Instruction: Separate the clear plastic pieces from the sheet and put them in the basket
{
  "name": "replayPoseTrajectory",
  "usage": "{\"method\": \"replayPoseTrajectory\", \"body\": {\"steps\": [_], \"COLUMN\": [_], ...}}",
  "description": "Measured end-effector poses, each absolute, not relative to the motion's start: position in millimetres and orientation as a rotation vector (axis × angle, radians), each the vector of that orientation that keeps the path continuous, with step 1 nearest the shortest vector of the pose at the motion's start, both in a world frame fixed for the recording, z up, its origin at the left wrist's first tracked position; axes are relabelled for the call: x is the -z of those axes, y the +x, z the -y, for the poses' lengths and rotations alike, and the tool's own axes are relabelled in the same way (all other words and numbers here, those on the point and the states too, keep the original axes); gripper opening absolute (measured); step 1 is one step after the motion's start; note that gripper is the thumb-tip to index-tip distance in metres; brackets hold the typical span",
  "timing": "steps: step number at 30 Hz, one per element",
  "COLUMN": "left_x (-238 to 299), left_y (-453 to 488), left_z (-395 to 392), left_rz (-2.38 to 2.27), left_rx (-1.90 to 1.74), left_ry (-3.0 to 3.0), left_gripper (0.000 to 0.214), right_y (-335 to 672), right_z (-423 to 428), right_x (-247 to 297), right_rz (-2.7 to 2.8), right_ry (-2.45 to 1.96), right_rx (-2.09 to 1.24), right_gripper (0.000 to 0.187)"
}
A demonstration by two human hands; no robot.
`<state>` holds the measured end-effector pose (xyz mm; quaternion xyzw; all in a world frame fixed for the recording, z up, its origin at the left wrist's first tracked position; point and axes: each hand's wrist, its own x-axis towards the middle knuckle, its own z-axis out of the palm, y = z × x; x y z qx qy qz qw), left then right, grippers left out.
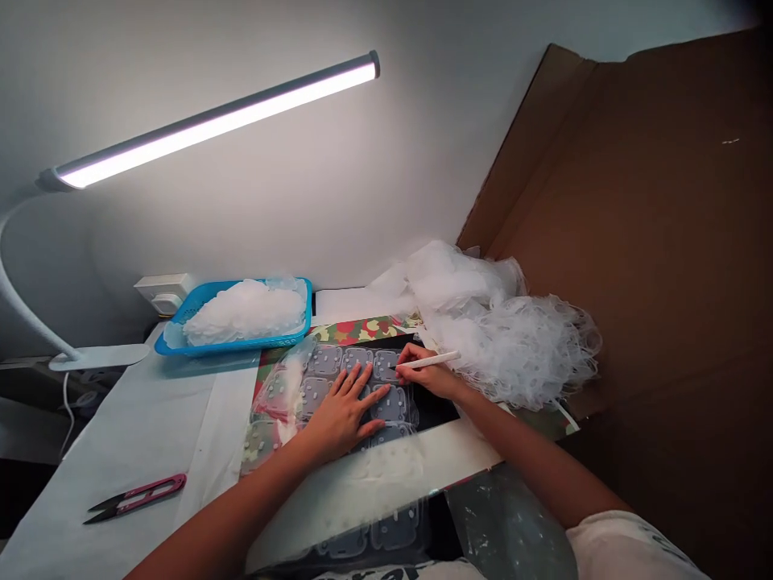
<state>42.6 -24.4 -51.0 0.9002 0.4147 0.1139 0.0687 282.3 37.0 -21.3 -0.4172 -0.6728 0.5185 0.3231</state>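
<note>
My left hand (341, 412) lies flat with fingers spread on a clear plastic sheet of square moulded pieces (326, 372), pressing it onto a dark pad. My right hand (423, 370) is closed in a writing grip on a white pen-like tool (430, 361), whose tip touches the sheet near its upper right squares. A white strip (386, 471) crosses the sheet just below my left hand.
A blue basket (302, 318) of clear plastic pieces stands at the back left. A heap of clear plastic waste (513, 338) lies to the right. Pink thread snips (136, 497) rest at the front left. A lit desk lamp (217, 121) hangs above; a cardboard wall (652, 242) rises at right.
</note>
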Motion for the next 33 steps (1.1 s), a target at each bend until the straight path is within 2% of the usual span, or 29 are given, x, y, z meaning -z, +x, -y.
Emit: {"method": "replayPoseTrajectory", "body": {"steps": [6,15,21,26,29,33], "left_x": [45.2,52.7,50.8,52.9,54.5,50.1], "left_y": [43.1,41.3,41.0,42.3,42.9,42.1], "left_z": [27.4,25.4,25.8,25.6,27.3,30.4], "left_rz": [-1.245,-1.218,-1.223,-1.211,-1.225,-1.221], "left_rx": [-0.336,-0.382,-0.377,-0.397,-0.417,-0.403], "left_ry": [2.700,2.740,2.731,2.736,2.729,2.671], "left_gripper": [0.060,0.062,0.060,0.059,0.059,0.059], "right_y": [285.5,278.3,283.4,278.2,283.9,311.2], "right_z": [-30.8,-32.8,-34.5,-33.6,-40.8,-60.6], "right_x": [26.8,26.1,19.6,31.7,32.4,18.7], "right_rz": [2.058,2.116,2.354,2.516,2.367,1.693], "right_ry": [-1.064,-1.078,-0.992,-0.813,-0.925,-1.419], "right_rx": [-1.083,-0.978,-0.874,-0.461,-0.379,-0.475], "right_gripper": [0.015,0.012,0.010,0.015,0.021,0.023]}}
